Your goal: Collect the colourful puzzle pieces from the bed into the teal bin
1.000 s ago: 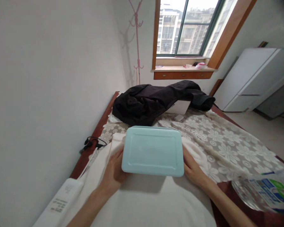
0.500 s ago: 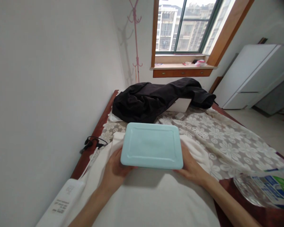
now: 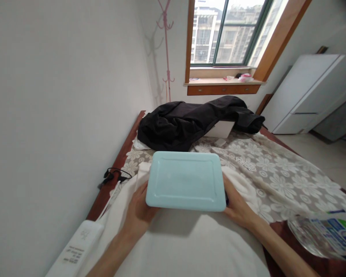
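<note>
A light blue rectangular box (image 3: 186,181), its smooth raised-edge top facing me, is held above a white cloth (image 3: 187,246). My left hand (image 3: 140,206) grips its left side, the fingers partly hidden beneath. On the opposite side, my right hand (image 3: 238,206) holds the box's right edge, with its fingertips out of sight behind and under it. A small dark patch shows between the box and my right palm; I cannot make out what it is. The underside of the box is hidden.
Black clothing (image 3: 184,121) lies heaped over a white box (image 3: 220,129) at the table's far end. A clear plastic bottle (image 3: 320,238) lies at right. A white power strip (image 3: 75,246) and black cable (image 3: 112,175) are at left, along the wall. A floral tablecloth (image 3: 279,173) covers the table.
The box has come slightly closer and lower in view, tilting a little more toward me. Both hands keep hold of it. A dark patch now shows by the right palm.
</note>
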Motion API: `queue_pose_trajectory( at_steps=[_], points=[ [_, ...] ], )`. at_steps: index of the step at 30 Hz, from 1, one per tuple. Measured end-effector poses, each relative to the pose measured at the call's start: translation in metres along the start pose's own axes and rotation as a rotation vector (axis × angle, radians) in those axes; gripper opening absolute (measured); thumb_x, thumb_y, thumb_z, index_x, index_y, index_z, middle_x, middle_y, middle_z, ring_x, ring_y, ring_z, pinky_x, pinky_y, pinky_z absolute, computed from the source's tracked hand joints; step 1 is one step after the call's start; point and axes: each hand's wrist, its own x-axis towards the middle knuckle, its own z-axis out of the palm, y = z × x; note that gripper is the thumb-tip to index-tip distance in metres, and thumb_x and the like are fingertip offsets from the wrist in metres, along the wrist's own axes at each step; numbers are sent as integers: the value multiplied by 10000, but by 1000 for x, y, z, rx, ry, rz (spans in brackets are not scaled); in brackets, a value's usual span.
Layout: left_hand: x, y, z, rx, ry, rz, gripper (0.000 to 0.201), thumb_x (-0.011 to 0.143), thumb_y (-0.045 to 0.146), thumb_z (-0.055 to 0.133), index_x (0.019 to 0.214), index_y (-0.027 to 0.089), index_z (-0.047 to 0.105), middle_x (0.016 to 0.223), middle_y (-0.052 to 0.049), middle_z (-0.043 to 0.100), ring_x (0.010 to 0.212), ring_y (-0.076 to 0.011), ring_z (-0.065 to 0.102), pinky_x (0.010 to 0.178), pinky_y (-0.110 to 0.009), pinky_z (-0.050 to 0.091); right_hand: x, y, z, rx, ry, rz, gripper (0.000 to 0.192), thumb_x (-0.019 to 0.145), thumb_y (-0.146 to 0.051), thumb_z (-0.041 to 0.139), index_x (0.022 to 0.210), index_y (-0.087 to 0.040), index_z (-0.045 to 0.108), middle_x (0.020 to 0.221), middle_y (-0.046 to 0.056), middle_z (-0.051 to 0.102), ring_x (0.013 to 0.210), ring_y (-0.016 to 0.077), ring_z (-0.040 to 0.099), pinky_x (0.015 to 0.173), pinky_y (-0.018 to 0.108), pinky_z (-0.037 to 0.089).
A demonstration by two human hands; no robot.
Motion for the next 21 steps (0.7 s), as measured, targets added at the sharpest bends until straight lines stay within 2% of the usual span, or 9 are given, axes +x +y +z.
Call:
queue_pose_trajectory(
  at_steps=[4,6,9,12,14,16,21],
  points=[
    [2,8,0,-191,27,-110,430,832,417,785,1188,176,771,1236,-128,790,1166,-353,728,1054,-528,581,-6,5,1,38,49,30,1149,855,-693,738,1704,-316,63,1759,147,211,1592,441,250,1277,678,253],
    [2,12,-2,-253,53,-201,462,812,452,798,1171,162,768,1181,-128,808,1156,-356,733,1060,-535,574,-7,6,-1,67,75,13,1104,867,-773,656,1702,-310,101,1747,144,245,1579,438,281,1276,657,266],
    [3,14,-4,-271,74,-285,499,787,490,799,1136,134,768,1133,-146,818,1120,-366,746,1033,-531,584,-4,2,-5,79,175,-5,850,944,-758,544,1619,-287,332,1614,160,451,1481,409,435,1215,608,371],
    [1,11,-5,-255,93,-317,516,763,521,806,1090,124,775,1095,-154,824,1082,-371,757,1008,-523,593,1,-3,-10,22,258,10,453,998,-615,556,1280,-263,594,1220,131,663,1156,343,627,994,525,519],
    [0,10,-5,-275,106,-318,501,750,519,819,1062,129,781,1076,-145,828,1061,-360,762,1009,-509,592,3,-5,-12,-13,228,20,284,1008,-533,571,1045,-255,617,975,78,664,923,283,633,821,449,529],
    [-1,9,-4,-304,109,-316,478,724,503,844,1026,138,787,1059,-132,833,1033,-348,766,1006,-490,594,4,-6,-13,-29,154,15,262,1024,-481,551,911,-248,595,837,41,628,780,235,591,711,390,485],
    [-1,5,-2,-317,151,-297,532,673,502,880,1068,157,789,1055,-107,835,1043,-343,763,985,-474,611,2,-10,-13,-71,38,-37,308,1040,-423,534,799,-235,574,734,11,581,675,187,535,647,335,417]
  ],
)
